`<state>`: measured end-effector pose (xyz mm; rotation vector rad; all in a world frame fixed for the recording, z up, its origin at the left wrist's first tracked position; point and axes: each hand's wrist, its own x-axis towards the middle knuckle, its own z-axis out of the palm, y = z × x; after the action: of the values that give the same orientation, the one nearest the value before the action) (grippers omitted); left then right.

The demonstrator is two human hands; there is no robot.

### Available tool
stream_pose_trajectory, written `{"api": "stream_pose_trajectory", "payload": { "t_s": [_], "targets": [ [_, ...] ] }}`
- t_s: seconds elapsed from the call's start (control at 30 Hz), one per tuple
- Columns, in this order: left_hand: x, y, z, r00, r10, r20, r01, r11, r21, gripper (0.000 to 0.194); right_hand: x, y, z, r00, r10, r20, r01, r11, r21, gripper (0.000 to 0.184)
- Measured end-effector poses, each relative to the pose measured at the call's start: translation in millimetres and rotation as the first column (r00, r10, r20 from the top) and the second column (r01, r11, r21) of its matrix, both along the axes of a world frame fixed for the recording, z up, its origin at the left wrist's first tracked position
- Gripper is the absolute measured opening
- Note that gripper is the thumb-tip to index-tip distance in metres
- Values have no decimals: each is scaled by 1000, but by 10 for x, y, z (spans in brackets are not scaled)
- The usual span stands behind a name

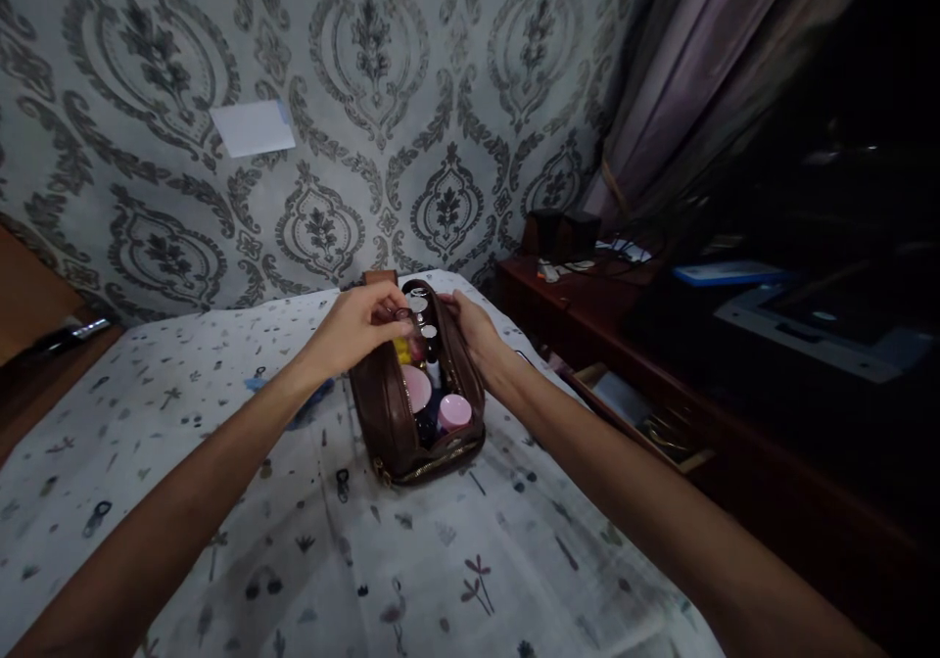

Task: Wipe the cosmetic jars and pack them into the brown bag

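Note:
A brown leather toiletry bag (pixel 378 413) stands unzipped on the patterned sheet. Over its mouth, my left hand (pixel 363 325) is closed in a pinch on a small see-through item (pixel 412 335), partly hidden by the fingers. My right hand (pixel 474 325) grips the far right side of the bag, thumb at the rim and the other fingers out of sight. Inside the bag are a large pink round lid (pixel 415 389), a smaller pink jar (pixel 454 412), something yellow (pixel 402 350) and several small bottles with pale caps (pixel 428 332).
The white printed sheet (pixel 308 540) covers the bed. Behind it rises a wall with a paper (pixel 254 129) on it. A dark red desk (pixel 558 296) with an open drawer (pixel 632 408) stands at the right. Something blue (pixel 312 403) lies left of the bag.

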<state>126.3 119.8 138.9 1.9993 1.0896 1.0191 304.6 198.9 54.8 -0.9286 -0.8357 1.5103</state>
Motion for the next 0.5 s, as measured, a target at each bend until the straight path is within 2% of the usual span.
{"api": "stream_pose_trajectory", "payload": {
  "t_s": [0.17, 0.3, 0.4, 0.5],
  "targets": [
    [44, -4, -76, 998, -12, -68, 13, 1000, 25, 14, -2, -55, 79, 999, -35, -6, 34, 995, -92, 30],
    [84, -29, -111, 957, 4, -289, 19, 997, 76, 5, -26, -76, 132, 998, -59, -4, 58, 994, -91, 32],
    [115, -71, -78, 917, 48, -396, 9, 990, 141, 5, -40, -97, 167, 998, -55, 8, 56, 995, -78, 31],
    [82, -88, -5, 896, 90, -435, 1, 979, 204, 7, -55, -116, 206, 998, -47, 35, 49, 997, -66, 30]
  ]
}}
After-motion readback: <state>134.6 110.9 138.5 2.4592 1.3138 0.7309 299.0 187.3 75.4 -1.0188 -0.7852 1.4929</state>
